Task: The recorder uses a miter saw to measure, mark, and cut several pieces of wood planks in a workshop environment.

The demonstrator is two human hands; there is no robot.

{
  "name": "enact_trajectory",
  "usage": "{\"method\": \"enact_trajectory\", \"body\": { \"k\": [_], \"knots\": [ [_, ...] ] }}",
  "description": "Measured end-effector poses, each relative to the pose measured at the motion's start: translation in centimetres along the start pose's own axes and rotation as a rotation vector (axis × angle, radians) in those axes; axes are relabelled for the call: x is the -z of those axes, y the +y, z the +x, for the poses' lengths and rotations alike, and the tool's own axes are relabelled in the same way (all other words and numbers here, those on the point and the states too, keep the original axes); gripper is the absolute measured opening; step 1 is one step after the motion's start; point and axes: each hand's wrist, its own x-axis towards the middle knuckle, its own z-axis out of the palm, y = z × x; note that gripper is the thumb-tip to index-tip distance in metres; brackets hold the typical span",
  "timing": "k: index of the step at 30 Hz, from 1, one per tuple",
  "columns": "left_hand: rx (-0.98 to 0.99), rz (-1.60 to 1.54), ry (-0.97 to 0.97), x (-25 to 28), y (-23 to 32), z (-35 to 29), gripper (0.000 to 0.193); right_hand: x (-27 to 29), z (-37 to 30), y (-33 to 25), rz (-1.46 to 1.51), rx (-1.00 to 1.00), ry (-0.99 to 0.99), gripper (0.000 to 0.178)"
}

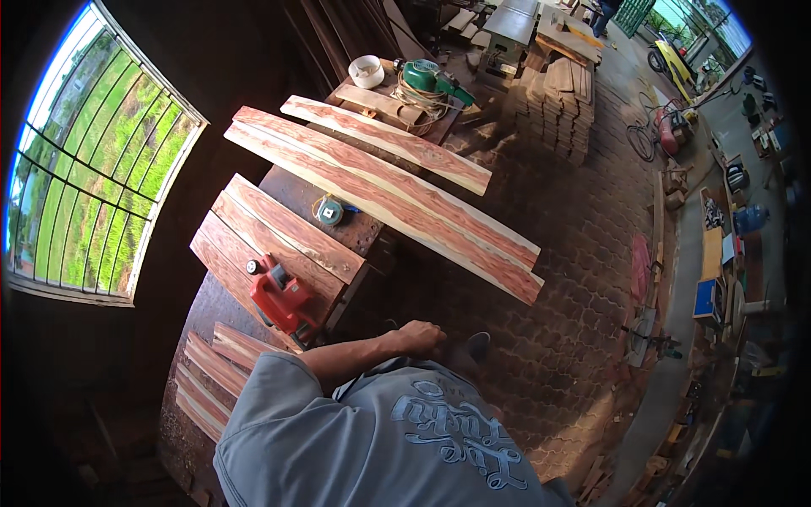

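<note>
My left forearm crosses in front of my grey shirt, and my left hand [420, 338] is closed in a loose fist above the floor, away from the bench. Whatever it may hold is hidden under the fingers. My right hand is out of the picture. Nearest to my left arm, a red electric planer [287, 297] rests on reddish-brown boards [291, 232] laid side by side on the workbench [196, 317]. Farther along, long red-and-cream boards [380, 190] stick out past the bench's edge. Between the two groups of boards sits a small teal round-bodied tool or reel [329, 211].
Short wooden strips [207, 376] lie at the bench's near left. A green power tool [427, 78] with a coiled cord and a white bowl [366, 72] stand at the far end. Stacked wood [553, 106] rises from the paved floor [574, 279]. A barred window [93, 177] is at left.
</note>
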Motion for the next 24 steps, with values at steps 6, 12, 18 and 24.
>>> {"method": "enact_trajectory", "body": {
  "k": [6, 12, 18, 24],
  "knots": [
    [0.063, 0.007, -0.003, 2.4, 2.1, 6.4, 0.038, 2.5, 3.8, 7.8, 0.010, -0.020, 0.021, 0.026],
    [0.098, -0.031, 0.076, 6.1, 10.0, 15.9, 0.036, 11.4, 4.1, 18.9, 0.295, -0.155, 0.073, 0.019],
    [0.056, -0.149, 0.123, 9.8, 18.1, 24.2, 0.035, 24.1, 4.2, 27.0, 1.149, -0.486, 0.064, 0.016],
    [0.116, -0.101, 0.097, 11.6, 19.2, 30.1, 0.037, 35.7, 11.5, 24.5, 1.286, -0.803, 0.038, 0.018]
  ]
}}
